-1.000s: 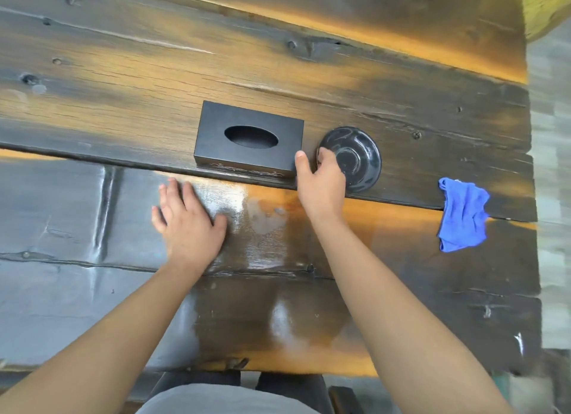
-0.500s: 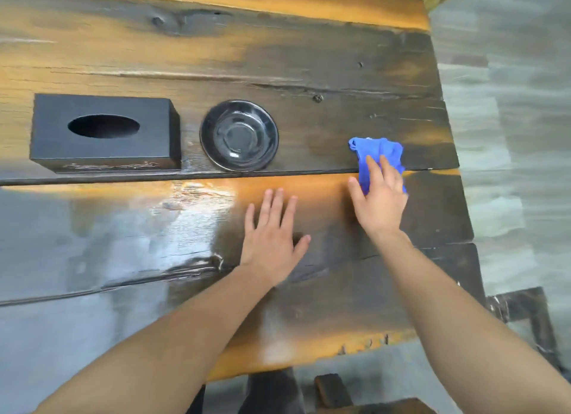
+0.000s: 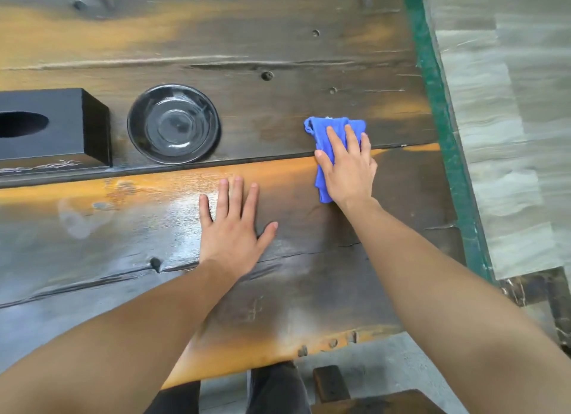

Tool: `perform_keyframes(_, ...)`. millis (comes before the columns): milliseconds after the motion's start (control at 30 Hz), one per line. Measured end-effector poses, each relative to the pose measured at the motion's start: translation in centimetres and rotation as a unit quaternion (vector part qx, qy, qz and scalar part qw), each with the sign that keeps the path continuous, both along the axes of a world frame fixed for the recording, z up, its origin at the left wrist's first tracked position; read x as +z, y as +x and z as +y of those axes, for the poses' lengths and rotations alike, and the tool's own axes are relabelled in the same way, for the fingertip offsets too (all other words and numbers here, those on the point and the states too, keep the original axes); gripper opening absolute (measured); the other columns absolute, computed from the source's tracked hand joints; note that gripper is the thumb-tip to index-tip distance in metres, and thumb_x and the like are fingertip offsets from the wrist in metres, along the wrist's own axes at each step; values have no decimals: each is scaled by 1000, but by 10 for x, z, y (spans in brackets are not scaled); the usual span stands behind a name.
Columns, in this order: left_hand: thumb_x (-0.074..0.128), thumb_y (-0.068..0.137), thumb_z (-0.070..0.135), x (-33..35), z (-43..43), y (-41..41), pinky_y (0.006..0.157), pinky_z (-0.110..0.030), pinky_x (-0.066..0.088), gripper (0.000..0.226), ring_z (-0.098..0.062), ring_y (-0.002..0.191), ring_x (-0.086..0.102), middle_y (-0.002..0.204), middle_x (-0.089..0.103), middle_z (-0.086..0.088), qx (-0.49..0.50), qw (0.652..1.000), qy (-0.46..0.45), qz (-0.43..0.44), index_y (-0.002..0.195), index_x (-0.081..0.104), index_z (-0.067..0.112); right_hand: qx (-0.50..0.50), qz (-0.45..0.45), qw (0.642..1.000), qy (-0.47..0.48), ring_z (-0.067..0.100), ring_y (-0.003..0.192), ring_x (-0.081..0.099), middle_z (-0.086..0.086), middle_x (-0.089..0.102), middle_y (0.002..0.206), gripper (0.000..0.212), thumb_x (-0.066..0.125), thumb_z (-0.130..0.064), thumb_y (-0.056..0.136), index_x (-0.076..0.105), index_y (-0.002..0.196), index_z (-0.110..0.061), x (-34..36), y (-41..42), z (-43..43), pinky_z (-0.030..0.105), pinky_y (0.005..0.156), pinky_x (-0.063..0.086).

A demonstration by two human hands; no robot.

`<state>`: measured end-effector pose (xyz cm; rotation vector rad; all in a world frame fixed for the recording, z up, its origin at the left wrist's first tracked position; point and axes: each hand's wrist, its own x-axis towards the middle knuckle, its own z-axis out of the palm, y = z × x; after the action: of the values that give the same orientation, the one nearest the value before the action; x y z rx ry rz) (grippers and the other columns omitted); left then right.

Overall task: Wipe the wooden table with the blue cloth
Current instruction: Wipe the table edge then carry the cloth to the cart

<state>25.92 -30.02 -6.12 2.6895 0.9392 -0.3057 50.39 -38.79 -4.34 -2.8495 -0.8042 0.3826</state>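
Right hand (image 3: pixel 347 169) flat on blue cloth (image 3: pixel 321 135), right of frame centre on the wooden worktop (image 3: pixel 278 42), grip open, fingers spread. Left hand (image 3: pixel 231 228) palm-down at centre, open, empty. Black dish (image 3: pixel 174 123) and black box (image 3: pixel 52 129) centre-left.

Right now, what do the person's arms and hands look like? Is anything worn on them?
Both arms are bare for as much of them as the picture shows, with no sleeve in view. The left hand and the right hand wear no glove, and no ring, watch or bracelet is visible on the fingers or wrists. The fingernails look short and unpainted.
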Motion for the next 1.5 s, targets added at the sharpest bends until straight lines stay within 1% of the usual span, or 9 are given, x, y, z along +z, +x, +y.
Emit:
perform_keyframes(300, 20, 96, 75, 11, -1, 6, 123, -63, -7, 87, -28, 160, -12, 175, -3, -5, 5, 999, -11, 46, 166, 6, 26, 37, 1, 997, 61, 28, 136, 43, 1, 56, 142, 37, 53, -32, 101, 60, 136, -21, 7, -49, -63, 47, 88, 49)
perform_keyframes(500, 26, 97, 72, 40, 4, 20, 123, -66, 0, 90, -34, 159, -15, 174, -14, -9, -18, 986, -52, 156, 165, -5, 22, -43, 122, 986, 103, 30, 132, 45, 3, 60, 135, 36, 48, -32, 104, 61, 136, -22, 30, -96, -133, 48, 100, 44)
perform_keyframes(600, 42, 96, 63, 65, -3, 24, 118, -63, 23, 75, -39, 155, 20, 169, 18, -15, -27, 982, -59, 177, 157, 27, 21, -100, 197, 971, 92, 35, 127, 46, 7, 59, 133, 34, 44, -32, 105, 62, 132, -23, 46, -113, -173, 47, 101, 42)
perform_keyframes(667, 48, 96, 52, 84, -22, 23, 108, -56, 40, 59, -42, 136, 46, 152, 42, -17, -35, 979, -97, 176, 144, 43, 17, -141, 248, 955, 79, 37, 122, 49, 10, 61, 127, 32, 43, -34, 104, 65, 121, -21, 54, -123, -202, 47, 99, 43)
perform_keyframes(833, 49, 101, 37, 115, -112, 7, 91, -41, 50, 42, -37, 118, 62, 130, 65, -17, -144, 969, -130, 155, 133, 53, 10, -243, 346, 895, 143, 31, 92, 60, 11, 65, 94, 29, 49, -31, 103, 66, 97, -8, 67, -148, -288, 37, 82, 47)
perform_keyframes(1000, 37, 89, 48, 131, -208, 12, 84, -38, 50, 23, -34, 110, 65, 113, 70, -12, -310, 924, -142, 173, 90, 50, 29, -361, 347, 847, 179, 24, 80, 49, -2, 49, 71, 36, 50, -30, 103, 49, 68, -21, 76, -182, -385, 32, 72, 37)
perform_keyframes(1133, 43, 96, 42, 140, -285, 33, 86, -40, 51, 32, -36, 113, 65, 117, 69, -15, -420, 878, -107, 203, 103, 59, 15, -444, 330, 812, 190, 23, 77, 48, -4, 45, 65, 40, 49, -26, 104, 44, 65, -23, 85, -216, -460, 29, 57, 34)
perform_keyframes(1267, 37, 92, 46, 151, -360, 62, 90, -41, 52, 47, -37, 117, 64, 124, 70, -17, -501, 838, -97, 194, 114, 62, 13, -525, 303, 770, 198, 23, 78, 48, -5, 43, 64, 41, 51, -26, 104, 43, 64, -23, 82, -246, -526, 30, 65, 33)
perform_keyframes(1500, 38, 98, 45, 150, -467, 110, 93, -44, 52, 39, -37, 116, 64, 126, 68, -12, -614, 763, -51, 195, 116, 60, 18, -633, 238, 696, 240, 26, 77, 52, -1, 53, 70, 35, 53, -34, 101, 49, 69, -21, 77, -262, -612, 36, 73, 41)
